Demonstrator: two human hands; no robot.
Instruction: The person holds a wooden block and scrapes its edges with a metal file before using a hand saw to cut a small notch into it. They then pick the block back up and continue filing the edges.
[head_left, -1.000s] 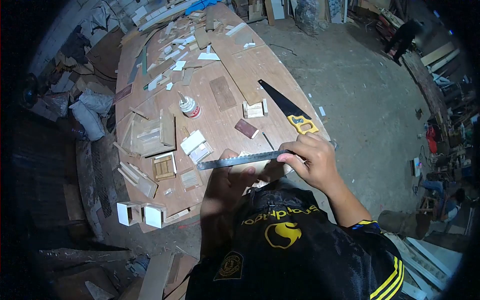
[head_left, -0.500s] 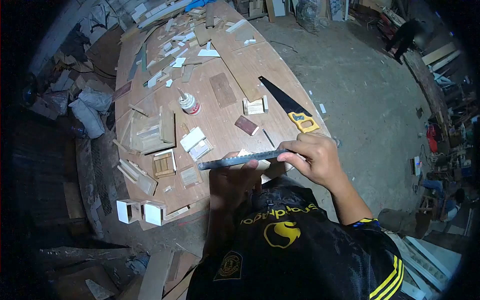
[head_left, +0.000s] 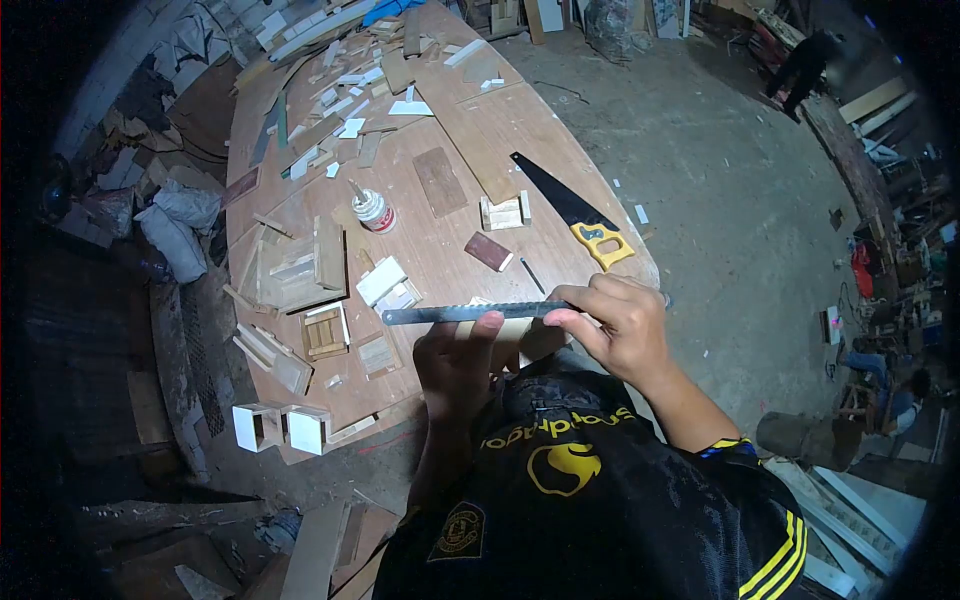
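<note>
A long, flat dark metal strip, perhaps a blade or file, is held level in front of my chest. My right hand pinches its right end between thumb and fingers. Below the strip, my left hand grips a pale wooden piece, its thumb up against the strip. The strip hides much of that wooden piece. On the table just beyond lie a pencil, a dark red block and a small wooden box.
A handsaw with a yellow handle lies at the table's right edge. A glue bottle, wooden assemblies and two white-faced boxes stand on the table. Scraps cover its far end. A person bends at the far right.
The metal strip has shifted left and slightly up, and my right hand has moved a little left with it. My left hand has also shifted slightly left.
</note>
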